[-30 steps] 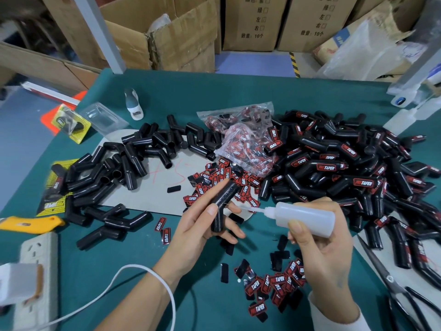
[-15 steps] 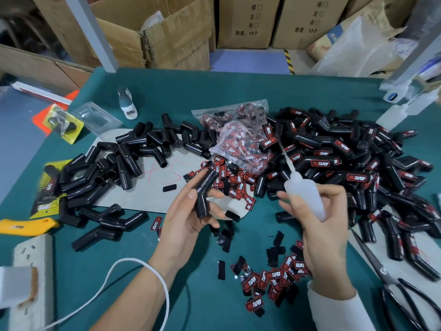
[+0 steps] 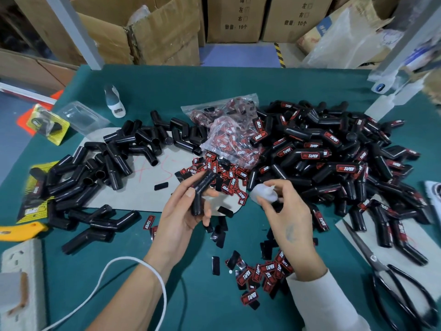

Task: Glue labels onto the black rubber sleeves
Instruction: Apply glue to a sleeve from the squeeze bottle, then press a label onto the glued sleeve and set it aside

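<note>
The glue bottle (image 3: 263, 195) has swung round since half a second ago: its nozzle, which stood up and away then, no longer shows, and the pale body now sits low, bunched in the right hand (image 3: 286, 216) just in front of the labelled pile. The fingers (image 3: 284, 187) of that hand are curled round the bottle, thumb and forefinger pinched near its top; the picture is blurred here, so which way the tip points I cannot tell. The left hand (image 3: 181, 216) is about where it was, palm up, thumb and curled fingers gripping a black rubber sleeve (image 3: 200, 194), a bent tube with one leg pointing down into the palm and the other angled up and to the right. It is held above the near edge of the grey card (image 3: 148, 173) on the green tabletop (image 3: 214, 91).

Bare sleeves (image 3: 114, 163) lie heaped on the left across the card. The big heap of labelled sleeves (image 3: 334, 158) fills the right side. Between them sits a clear bag of labels (image 3: 231, 137), with loose red-and-black labels (image 3: 229, 177) spilled just beyond the hands and a second scatter of labels (image 3: 262, 273) near the right wrist. Black scissors (image 3: 391, 278) lie at the right edge, a yellow knife (image 3: 21, 231) and a white power strip (image 3: 21, 271) at the left.
</note>
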A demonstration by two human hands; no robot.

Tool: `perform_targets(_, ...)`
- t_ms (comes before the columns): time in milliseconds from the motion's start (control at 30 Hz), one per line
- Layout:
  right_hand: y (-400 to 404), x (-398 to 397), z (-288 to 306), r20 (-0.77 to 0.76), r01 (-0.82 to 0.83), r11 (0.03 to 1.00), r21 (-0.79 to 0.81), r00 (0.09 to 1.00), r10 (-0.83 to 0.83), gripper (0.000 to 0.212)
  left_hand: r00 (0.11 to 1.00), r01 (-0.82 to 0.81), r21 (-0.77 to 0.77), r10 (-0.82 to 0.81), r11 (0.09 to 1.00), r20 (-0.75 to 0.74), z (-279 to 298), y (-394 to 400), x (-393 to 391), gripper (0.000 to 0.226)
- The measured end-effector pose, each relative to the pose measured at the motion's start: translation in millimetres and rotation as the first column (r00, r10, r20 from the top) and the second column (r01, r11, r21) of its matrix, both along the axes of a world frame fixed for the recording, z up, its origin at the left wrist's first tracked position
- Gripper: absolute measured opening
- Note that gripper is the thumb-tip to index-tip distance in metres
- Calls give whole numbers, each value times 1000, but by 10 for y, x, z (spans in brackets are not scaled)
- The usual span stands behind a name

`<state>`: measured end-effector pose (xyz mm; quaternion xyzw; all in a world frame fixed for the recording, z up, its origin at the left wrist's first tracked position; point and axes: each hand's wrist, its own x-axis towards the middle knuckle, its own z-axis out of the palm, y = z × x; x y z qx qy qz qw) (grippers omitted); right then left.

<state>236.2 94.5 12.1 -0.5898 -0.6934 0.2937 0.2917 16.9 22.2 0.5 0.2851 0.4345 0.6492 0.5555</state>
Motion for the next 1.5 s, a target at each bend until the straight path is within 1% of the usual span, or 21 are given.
perform_targets(100, 6, 20, 17, 42, -15, 1000, -8, 999, 15, 39, 998, 21, -11, -22, 1000, -53, -32, -1, 12, 39)
perform_targets(167, -12, 60, 97, 88, -13, 999, 42, 996, 9, 43, 997, 29, -21, -30, 999, -72, -31, 0, 22, 40)
perform_targets(233, -60, 129, 220, 116, -31, 987, 157, 993, 12, 33, 995, 26, -31, -28, 999, -94, -27, -6, 18, 40)
perform_targets(267, -94, 168, 280, 100, -87, 978, 187, 993, 70, 25, 994, 23, -35, -26, 999, -104, -25, -7, 15, 40)
perform_targets(300, -133, 198, 337, 69, -191, 966, 176, 981, 181, 20, 993, 20, -38, -24, 999, -114, -23, -3, 15, 40)
perform_targets(333, -183, 206, 381, 49, -334, 935, 117, 943, 330, 13, 992, 15, -42, -20, 999, -122, -20, 0, 15, 40)
perform_targets(400, -265, 145, 382, 121, -595, 797, -103, 788, 604, 8, 991, 4, -56, -12, 998, -132, -18, 2, 24, 40)
perform_targets(467, -288, 45, 261, 282, -692, 676, -253, 616, 736, 14, 991, 0, -65, -8, 998, -130, -12, 7, 42, 38)
perform_targets(500, -287, -8, 210, 342, -695, 655, -295, 564, 752, 15, 992, -2, -68, -6, 998, -129, -9, 10, 47, 37)
perform_targets(533, -280, -48, 176, 360, -688, 648, -327, 543, 758, 15, 992, -4, -71, -5, 997, -129, -6, 15, 49, 37)
perform_targets(633, -239, -81, 126, 328, -653, 673, -348, 588, 740, 15, 991, 2, -80, -13, 997, -135, -2, 29, 49, 36)
perform_targets(800, -189, -63, 100, 330, -601, 748, -281, 672, 663, 24, 987, 38, -79, -50, 996, -155, 7, 5, 71, 37)
perform_targets(967, -208, -133, 54, 437, -610, 788, -81, 689, 578, 25, 980, 66, -82, -80, 994, -182, 10, -3, 72, 36)
perform_targets(1000, -218, -129, 53, 396, -613, 788, -54, 711, 580, 24, 978, 72, -83, -87, 994, -188, 10, -5, 71, 36)
perform_targets(1033, -229, -118, 61, 300, -606, 794, -49, 749, 591, 23, 976, 78, -81, -93, 994, -196, 10, -7, 69, 36)
perform_targets(1100, -253, -107, 94, -6, -566, 815, -126, 822, 570, 21, 972, 83, -78, -98, 993, -214, 11, -9, 61, 37)
perform_targets(1167, -274, -111, 118, -294, -539, 822, -184, 828, 477, 15, 971, 84, -73, -98, 994, -217, 13, -11, 54, 37)
perform_targets(1233, -290, -124, 135, -466, -503, 854, -131, 792, 395, 13, 972, 85, -59, -96, 995, -214, 13, -16, 56, 37)
perform_targets(1300, -299, -146, 167, -564, -468, 879, -91, 751, 342, 12, 972, 89, -47, -97, 995, -215, 17, -29, 60, 37)
perform_targets(1367, -303, -160, 186, -628, -451, 888, -92, 718, 300, 19, 971, 104, -35, -110, 994, -215, 27, -42, 63, 37)
perform_targets(1500, -316, -170, 231, -691, -473, 876, -91, 664, 287, 26, 967, 156, 4, -152, 988, -206, 60, -59, 64, 38)
